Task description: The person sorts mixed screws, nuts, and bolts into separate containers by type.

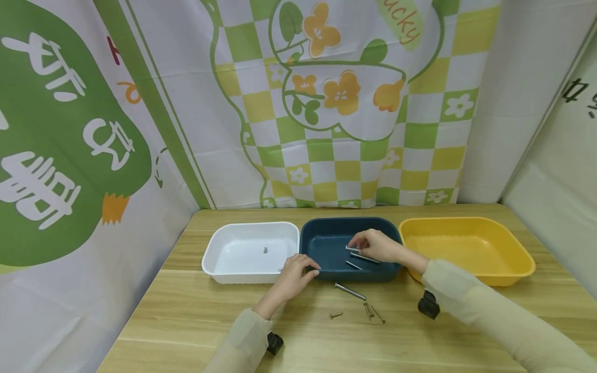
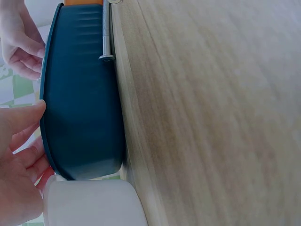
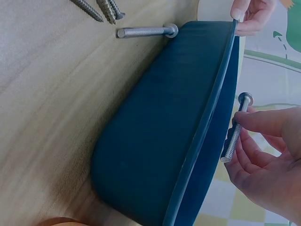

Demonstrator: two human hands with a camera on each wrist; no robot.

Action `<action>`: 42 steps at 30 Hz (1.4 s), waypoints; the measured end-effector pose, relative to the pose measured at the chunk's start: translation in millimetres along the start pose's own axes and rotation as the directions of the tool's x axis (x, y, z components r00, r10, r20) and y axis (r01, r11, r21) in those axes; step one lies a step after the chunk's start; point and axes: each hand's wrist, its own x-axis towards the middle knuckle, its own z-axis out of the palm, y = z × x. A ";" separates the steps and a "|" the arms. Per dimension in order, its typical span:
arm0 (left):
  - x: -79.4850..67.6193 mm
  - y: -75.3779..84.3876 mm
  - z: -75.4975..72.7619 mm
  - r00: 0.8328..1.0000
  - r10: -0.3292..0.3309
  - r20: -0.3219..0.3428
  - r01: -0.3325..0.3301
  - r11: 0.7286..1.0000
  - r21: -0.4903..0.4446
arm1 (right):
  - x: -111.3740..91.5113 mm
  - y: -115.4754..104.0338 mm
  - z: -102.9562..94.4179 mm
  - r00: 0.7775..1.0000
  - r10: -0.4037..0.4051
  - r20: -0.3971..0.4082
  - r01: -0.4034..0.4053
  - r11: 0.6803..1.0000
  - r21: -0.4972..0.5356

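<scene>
My right hand (image 1: 375,244) pinches a silver bolt (image 3: 240,127) between thumb and fingers, over the dark blue tray (image 3: 141,127). Two more bolts lie inside that tray, a longer bolt (image 1: 365,257) and a thinner one (image 1: 353,265). At the tray's near left corner, my left hand (image 1: 295,274) pinches the rim, thumb on the near side and fingers behind it. A long bolt (image 1: 350,291) lies on the wooden table just in front of the blue tray. Nearer to me are a short screw (image 1: 336,315) and several longer screws (image 1: 369,311).
A white tray (image 1: 214,259) stands left of the blue one, with a small metal piece (image 1: 266,250) in it. To the right is a yellow tray (image 1: 524,267). Patterned cloth (image 1: 345,171) hangs behind the wooden table (image 1: 186,321).
</scene>
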 end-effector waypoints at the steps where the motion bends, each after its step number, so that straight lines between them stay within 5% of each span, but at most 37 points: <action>1: 0.2 0.1 -0.1 1.000 0.000 0.000 0.000 1.000 0.001 | 0.8 0.2 -0.3 1.000 0.001 0.003 -0.001 1.000 -0.003; 27: 1.0 0.7 0.2 1.000 -0.003 -0.004 0.003 1.000 0.009 | 17.9 12.8 10.3 0.998 0.065 0.014 -0.064 0.998 -0.021; 42: 0.4 0.6 0.2 1.000 -0.005 -0.006 0.005 1.000 0.010 | 10.4 7.6 6.3 0.998 0.065 -0.006 -0.065 0.998 0.004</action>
